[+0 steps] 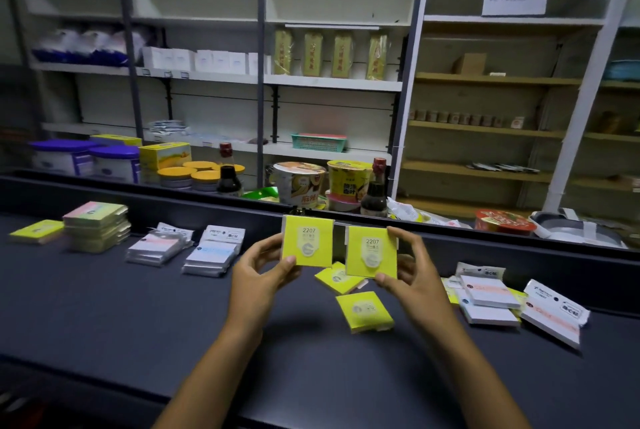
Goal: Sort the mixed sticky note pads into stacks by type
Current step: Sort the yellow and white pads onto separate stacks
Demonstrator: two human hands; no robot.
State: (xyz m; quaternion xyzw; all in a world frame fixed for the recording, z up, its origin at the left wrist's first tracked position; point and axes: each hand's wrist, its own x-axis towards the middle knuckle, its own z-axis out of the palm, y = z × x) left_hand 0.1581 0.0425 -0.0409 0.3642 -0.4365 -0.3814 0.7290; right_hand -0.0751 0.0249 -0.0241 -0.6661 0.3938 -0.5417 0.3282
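- Two yellow sticky note pads are held up side by side above the dark tabletop (104,317), faces toward the camera, each marked "2207".
- The left pad (307,241) is pinched at its lower left corner by the left hand (258,276); thumb in front, fingers curled behind.
- The right pad (371,252) is pinched at its lower right corner by the right hand (412,272) in the same way, so each grip is closed narrowly on one pad.
- The two pads are just beside each other, with a small gap between them.
- Two more loose yellow pads (365,311) lie on the tabletop below the raised ones.
- A mixed pile of white wrapped pads (491,297) lies to the right, not yet sorted.
- To the left, stacks are already formed: white wrapped stacks (211,252), a pastel stack (95,226) and a single yellow pad (36,231).
- The pads are judged light, flat and fairly stiff; the film wrap is likely slippery.
- An edge or corner pinch with the thumb on the face is judged sufficient, and square placement matters more than force.
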